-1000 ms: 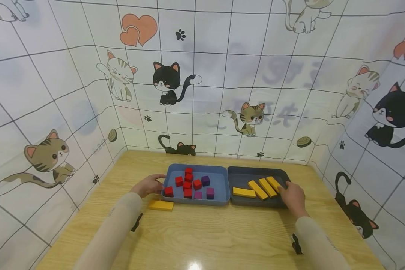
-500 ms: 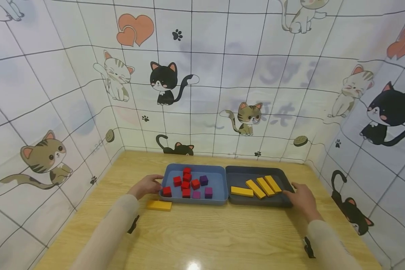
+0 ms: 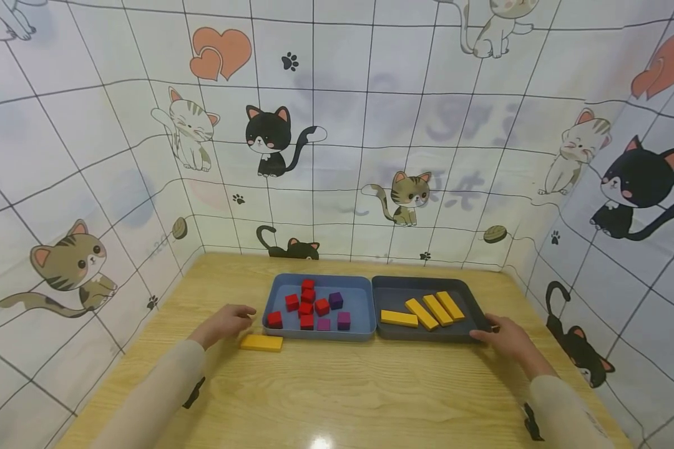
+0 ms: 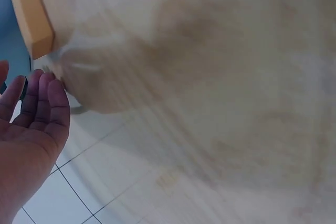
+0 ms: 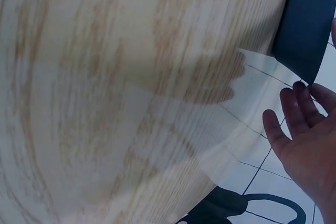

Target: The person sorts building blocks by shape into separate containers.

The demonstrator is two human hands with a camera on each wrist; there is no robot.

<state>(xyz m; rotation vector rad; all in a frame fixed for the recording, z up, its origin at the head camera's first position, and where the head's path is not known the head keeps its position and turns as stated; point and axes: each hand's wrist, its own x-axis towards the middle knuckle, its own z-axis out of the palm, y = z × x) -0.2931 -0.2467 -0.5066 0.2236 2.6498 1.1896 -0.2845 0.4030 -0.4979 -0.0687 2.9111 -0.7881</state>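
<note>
In the head view my left hand (image 3: 227,322) hovers over the table, left of the blue tray (image 3: 326,337), its fingers loosely bent and holding nothing. Just in front of it lies a yellow block (image 3: 261,343), long and flat, on the tabletop. My right hand (image 3: 508,340) is at the front right corner of the dark grey tray (image 3: 470,298), thumb along the front and fingers by the side. The right wrist view has those fingers (image 5: 296,108) fairly straight, tips right at the tray's corner. Several yellow blocks (image 3: 399,318) lie inside that tray.
Inside the blue tray are several red cubes (image 3: 306,308) and three purple ones, among them a dark purple cube (image 3: 336,300). The two trays stand side by side on the wooden table (image 3: 337,386). A cat-print sheet (image 3: 337,137) encloses the table's back and sides.
My left hand has drawn away leftward from the blue tray's edge. My right hand has moved from the rightmost yellow block in the dark tray to that tray's front right corner.
</note>
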